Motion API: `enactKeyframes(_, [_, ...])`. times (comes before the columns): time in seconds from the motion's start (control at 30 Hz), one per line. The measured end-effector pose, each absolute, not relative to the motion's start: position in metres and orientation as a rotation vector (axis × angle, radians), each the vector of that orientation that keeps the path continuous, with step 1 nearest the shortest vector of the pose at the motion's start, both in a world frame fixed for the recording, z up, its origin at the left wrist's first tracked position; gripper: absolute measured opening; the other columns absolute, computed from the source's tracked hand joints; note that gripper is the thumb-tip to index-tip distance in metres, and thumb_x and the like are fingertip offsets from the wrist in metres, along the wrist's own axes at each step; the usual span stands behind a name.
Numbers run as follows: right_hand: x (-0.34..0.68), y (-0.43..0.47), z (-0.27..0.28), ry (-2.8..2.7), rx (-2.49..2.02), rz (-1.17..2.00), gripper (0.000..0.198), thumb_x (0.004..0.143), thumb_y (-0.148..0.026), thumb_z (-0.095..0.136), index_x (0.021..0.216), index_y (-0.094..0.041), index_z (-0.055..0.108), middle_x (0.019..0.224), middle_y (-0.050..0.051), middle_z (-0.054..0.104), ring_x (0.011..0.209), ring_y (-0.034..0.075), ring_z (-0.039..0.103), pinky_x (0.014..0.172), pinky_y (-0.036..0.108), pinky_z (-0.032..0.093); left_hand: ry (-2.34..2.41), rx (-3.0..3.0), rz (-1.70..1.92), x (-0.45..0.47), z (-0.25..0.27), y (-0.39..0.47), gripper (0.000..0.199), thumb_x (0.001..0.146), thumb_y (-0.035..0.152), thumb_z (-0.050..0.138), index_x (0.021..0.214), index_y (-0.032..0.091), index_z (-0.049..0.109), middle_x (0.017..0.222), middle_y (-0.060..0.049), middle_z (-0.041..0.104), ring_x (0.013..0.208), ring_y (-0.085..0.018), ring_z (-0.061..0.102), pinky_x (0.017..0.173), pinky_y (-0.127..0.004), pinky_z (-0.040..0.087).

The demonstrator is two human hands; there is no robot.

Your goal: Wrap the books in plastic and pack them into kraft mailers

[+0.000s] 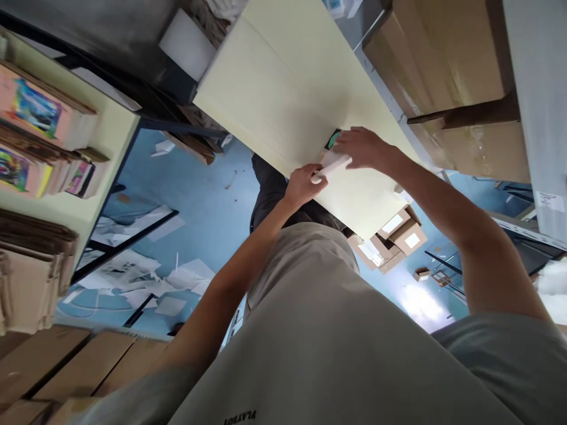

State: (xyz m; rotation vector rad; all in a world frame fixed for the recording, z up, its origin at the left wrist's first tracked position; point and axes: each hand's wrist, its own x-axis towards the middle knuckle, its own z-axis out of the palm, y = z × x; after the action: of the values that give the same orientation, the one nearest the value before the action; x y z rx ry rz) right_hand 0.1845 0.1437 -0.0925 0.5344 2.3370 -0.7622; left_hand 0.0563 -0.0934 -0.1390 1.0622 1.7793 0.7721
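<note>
A small pale, block-like bundle (334, 167), perhaps a stack of paper or cards, sits at the near edge of a cream-coloured table (283, 77). My left hand (305, 186) is closed around its left end, with the thumb along the near side. Bent over the far right side of the bundle, my right hand (365, 147) has its fingers curled against it; their tips are partly hidden. Just beyond the right fingers, a dark item with a green round patch (333, 140) shows against the tabletop.
Shelves with stacked books (39, 112) stand at the left. Loose papers (133, 271) litter the blue floor. Large cardboard boxes (447, 59) are at the upper right, and smaller open cartons (390, 236) lie beyond the table's right corner. More boxes (84, 360) fill the lower left.
</note>
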Motion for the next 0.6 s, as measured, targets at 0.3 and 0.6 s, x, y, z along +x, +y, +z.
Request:
enactKeyframes(0.3, [0.108, 0.181, -0.074, 2.253, 0.681, -0.64, 0.081, 0.092, -0.064, 0.103, 0.154, -0.019, 0.077, 0.146, 0.018, 0.083, 0.134, 0.041, 0.077, 0.109, 0.047, 0.061, 1.792, 0.379, 1.174, 0.038, -0.177, -0.119, 0.02, 0.113, 0.043, 0.076, 0.12, 0.024, 0.072, 0.12, -0.012, 0.091, 0.113, -0.027, 0.09, 0.096, -0.039, 0.077])
enactKeyframes(0.6, [0.072, 0.156, -0.165, 2.309, 1.082, -0.899, 0.113, 0.09, -0.095, 0.09, 0.159, -0.01, 0.06, 0.159, 0.031, 0.068, 0.158, 0.054, 0.064, 0.138, 0.077, 0.045, 1.933, 0.461, 0.704, -0.002, -0.2, -0.113, 0.022, 0.113, 0.032, 0.067, 0.092, 0.025, 0.065, 0.094, -0.01, 0.087, 0.092, -0.028, 0.089, 0.105, -0.046, 0.072])
